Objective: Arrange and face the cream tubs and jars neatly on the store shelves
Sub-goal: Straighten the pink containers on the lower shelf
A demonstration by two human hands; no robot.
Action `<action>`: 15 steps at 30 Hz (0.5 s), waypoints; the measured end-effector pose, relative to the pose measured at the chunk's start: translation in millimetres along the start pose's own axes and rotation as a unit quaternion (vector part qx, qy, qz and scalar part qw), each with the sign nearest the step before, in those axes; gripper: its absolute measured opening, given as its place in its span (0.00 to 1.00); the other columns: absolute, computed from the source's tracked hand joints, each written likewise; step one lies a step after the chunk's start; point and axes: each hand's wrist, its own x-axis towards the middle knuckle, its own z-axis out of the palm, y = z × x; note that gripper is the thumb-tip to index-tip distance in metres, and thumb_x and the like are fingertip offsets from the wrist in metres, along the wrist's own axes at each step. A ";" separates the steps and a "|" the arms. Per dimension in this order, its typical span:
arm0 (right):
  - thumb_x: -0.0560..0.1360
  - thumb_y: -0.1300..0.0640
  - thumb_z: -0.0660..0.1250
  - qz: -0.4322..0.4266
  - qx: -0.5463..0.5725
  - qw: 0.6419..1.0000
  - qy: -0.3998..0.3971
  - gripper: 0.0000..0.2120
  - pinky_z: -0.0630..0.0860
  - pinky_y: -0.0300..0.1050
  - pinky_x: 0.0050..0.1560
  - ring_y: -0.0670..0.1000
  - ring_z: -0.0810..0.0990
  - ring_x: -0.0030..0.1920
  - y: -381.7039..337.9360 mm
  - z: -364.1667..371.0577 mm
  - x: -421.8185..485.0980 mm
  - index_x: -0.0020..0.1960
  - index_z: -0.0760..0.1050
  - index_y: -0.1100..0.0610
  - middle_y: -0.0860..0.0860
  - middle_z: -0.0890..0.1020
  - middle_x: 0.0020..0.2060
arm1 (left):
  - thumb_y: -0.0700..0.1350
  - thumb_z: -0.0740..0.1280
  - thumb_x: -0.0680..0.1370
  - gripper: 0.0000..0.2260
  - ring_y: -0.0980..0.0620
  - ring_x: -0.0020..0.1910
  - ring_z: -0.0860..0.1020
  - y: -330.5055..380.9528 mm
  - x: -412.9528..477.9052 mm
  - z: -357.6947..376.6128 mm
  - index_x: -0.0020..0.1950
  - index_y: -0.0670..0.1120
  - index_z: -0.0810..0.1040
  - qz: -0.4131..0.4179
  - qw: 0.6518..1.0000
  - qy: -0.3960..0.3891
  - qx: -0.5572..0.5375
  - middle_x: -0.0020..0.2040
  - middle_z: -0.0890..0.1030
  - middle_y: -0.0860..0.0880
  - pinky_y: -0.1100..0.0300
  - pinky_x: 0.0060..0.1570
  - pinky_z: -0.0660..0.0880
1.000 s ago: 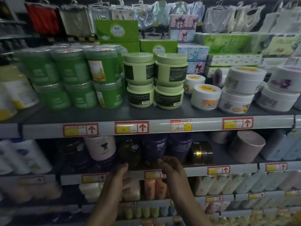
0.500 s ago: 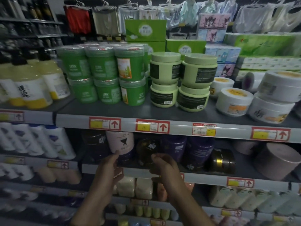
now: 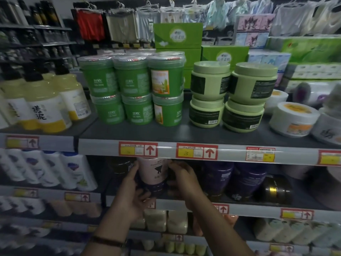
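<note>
A pale pink jar [image 3: 153,170] with a black mark on its label stands on a dark purple tub [image 3: 156,188] on the second shelf [image 3: 258,209]. My left hand [image 3: 132,189] curls round the left side of this stack. My right hand [image 3: 181,180] grips its right side. Dark purple jars [image 3: 217,180] and a black jar with a gold band [image 3: 276,189] stand to the right. On the shelf above [image 3: 230,154], dark green tubs [image 3: 132,89] and pale green tubs [image 3: 230,95] are stacked two high, with white tubs [image 3: 293,117] at the right.
Yellow pump bottles [image 3: 42,106] fill the upper shelf's left end. White bottles [image 3: 48,169] stand left of my hands. Green tissue boxes [image 3: 178,36] and hanging clothes [image 3: 120,26] sit behind the tubs. Lower shelves hold soap bars [image 3: 166,220] and small bottles.
Both hands rose from the second shelf's front edge and closed on the pink jar and the tub beneath it. The view shifted left and nearer.
</note>
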 end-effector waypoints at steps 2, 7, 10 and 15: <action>0.81 0.40 0.67 0.002 -0.011 1.000 0.002 0.13 0.86 0.56 0.53 0.54 0.87 0.54 1.8 5.6 8.7 0.63 0.78 0.43 0.47 0.86 0.55 | 0.65 0.73 0.73 0.30 0.40 0.55 0.80 5.9 2.5 -0.4 0.62 0.43 0.78 -0.009 1.000 -0.004 -0.005 0.57 0.81 0.38 0.43 0.53 0.79; 0.81 0.35 0.64 -0.011 -0.027 1.000 0.002 0.18 0.86 0.50 0.43 0.55 0.87 0.51 2.5 14.4 21.6 0.63 0.77 0.45 0.51 0.86 0.54 | 0.67 0.73 0.72 0.29 0.38 0.55 0.79 13.4 8.4 -0.9 0.55 0.42 0.76 -0.034 0.999 -0.022 0.009 0.58 0.79 0.38 0.38 0.57 0.76; 0.81 0.33 0.61 -0.015 -0.057 0.998 0.005 0.17 0.88 0.56 0.46 0.56 0.87 0.50 2.8 19.4 29.1 0.59 0.77 0.43 0.51 0.86 0.53 | 0.67 0.74 0.70 0.30 0.38 0.55 0.79 15.8 11.7 0.8 0.55 0.42 0.76 -0.040 0.999 -0.026 0.015 0.58 0.80 0.38 0.39 0.54 0.77; 0.79 0.29 0.60 -0.014 -0.087 0.996 -0.019 0.22 0.86 0.50 0.40 0.54 0.89 0.44 3.0 25.7 32.8 0.58 0.78 0.46 0.52 0.87 0.51 | 0.67 0.74 0.70 0.35 0.38 0.58 0.79 18.9 16.5 1.8 0.63 0.41 0.76 -0.037 0.998 -0.040 0.018 0.60 0.80 0.37 0.43 0.52 0.77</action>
